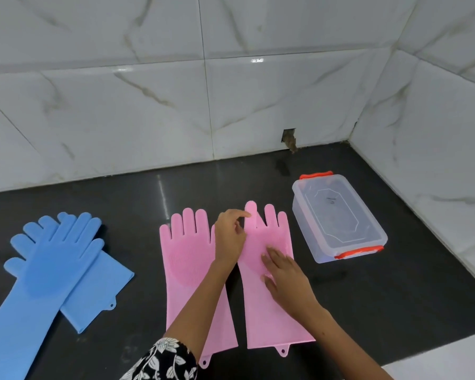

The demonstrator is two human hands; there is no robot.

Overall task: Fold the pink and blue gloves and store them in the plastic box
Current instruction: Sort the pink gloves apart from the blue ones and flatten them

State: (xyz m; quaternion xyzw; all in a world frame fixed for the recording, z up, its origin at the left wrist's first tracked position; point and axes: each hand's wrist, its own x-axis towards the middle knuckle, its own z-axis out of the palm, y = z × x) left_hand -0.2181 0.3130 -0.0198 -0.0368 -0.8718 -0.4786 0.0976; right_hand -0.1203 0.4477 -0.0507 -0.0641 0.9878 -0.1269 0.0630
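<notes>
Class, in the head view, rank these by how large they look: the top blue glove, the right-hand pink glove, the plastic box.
1. top blue glove, though it runs off the frame edge
2. right-hand pink glove, partly covered by hands
3. plastic box, though it lies farther from the camera, so this is unsure

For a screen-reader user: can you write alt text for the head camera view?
Two bare hands, left hand and right hand, rest on the right pink glove, flat beside the left pink glove on a black counter. Blue gloves lie overlapped at left; a lidded clear plastic box sits at right.
</notes>
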